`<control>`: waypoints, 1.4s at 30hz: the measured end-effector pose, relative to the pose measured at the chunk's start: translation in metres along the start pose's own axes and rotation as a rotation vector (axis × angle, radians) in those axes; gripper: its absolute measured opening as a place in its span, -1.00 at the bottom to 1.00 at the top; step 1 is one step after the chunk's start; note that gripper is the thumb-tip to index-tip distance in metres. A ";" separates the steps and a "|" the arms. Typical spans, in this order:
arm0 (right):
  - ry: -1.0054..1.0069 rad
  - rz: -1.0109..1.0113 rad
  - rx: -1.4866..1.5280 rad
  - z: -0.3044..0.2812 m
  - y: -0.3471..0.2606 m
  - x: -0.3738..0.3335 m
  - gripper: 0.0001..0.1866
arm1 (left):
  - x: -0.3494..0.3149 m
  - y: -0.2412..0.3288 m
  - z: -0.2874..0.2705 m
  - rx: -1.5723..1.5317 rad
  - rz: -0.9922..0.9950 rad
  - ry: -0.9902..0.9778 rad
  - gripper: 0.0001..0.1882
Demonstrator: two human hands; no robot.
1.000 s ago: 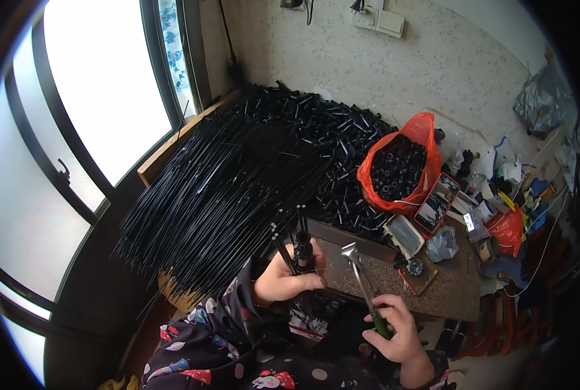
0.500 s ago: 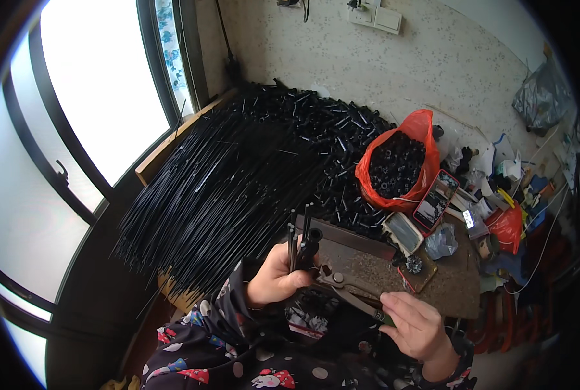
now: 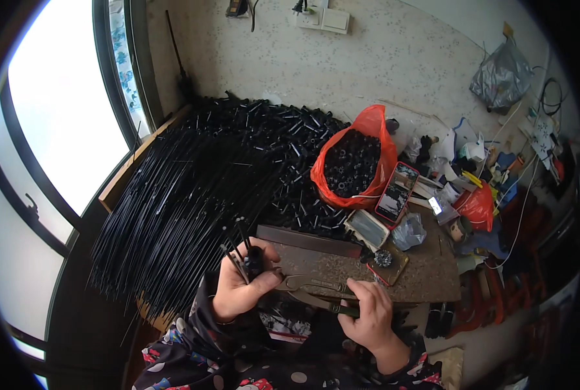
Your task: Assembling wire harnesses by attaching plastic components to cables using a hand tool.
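Observation:
My left hand (image 3: 241, 286) is closed around a short black tubular part (image 3: 254, 259) and several thin black rods (image 3: 235, 261), whose ends stick up past the fingers. A pair of pliers (image 3: 298, 283) lies level between my hands, its jaws by my left thumb, where the fingers partly hide them. My right hand (image 3: 371, 318) grips the pliers near the handle ends, one handle having a green sleeve. Those handles are spread apart. Just beyond my hands, a dark flat bar (image 3: 309, 241) rests on the worn bench (image 3: 426, 273).
Long black rods (image 3: 173, 214) lie in a thick bundle at left, with short black tubes (image 3: 264, 123) heaped behind. A red plastic bag (image 3: 370, 120) holds more black parts. Nearby are a phone (image 3: 397, 192), an open box (image 3: 366, 229), a clear bag (image 3: 409, 232) and a spiky metal ball (image 3: 383, 258).
The whole view has shifted, so the scene sits farther left. The plier handles have spread wider, and my left hand and the parts in it are tilted differently.

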State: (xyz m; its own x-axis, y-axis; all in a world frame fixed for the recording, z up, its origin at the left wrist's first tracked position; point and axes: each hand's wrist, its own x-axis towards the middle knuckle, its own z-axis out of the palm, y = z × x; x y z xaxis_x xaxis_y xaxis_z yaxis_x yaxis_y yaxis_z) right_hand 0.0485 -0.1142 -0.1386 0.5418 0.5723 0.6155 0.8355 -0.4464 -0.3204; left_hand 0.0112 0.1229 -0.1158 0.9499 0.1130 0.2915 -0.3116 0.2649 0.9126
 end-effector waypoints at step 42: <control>0.119 0.004 -0.095 0.021 0.005 -0.013 -0.54 | 0.018 -0.004 0.005 0.114 0.047 -0.184 -0.32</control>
State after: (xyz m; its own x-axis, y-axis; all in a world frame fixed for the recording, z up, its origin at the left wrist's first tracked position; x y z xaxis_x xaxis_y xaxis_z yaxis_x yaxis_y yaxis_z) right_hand 0.0475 -0.1097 -0.1638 0.5261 0.4869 0.6972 0.8176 -0.5152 -0.2571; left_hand 0.0297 0.1193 -0.1125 0.9262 -0.0571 0.3728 -0.3609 0.1523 0.9201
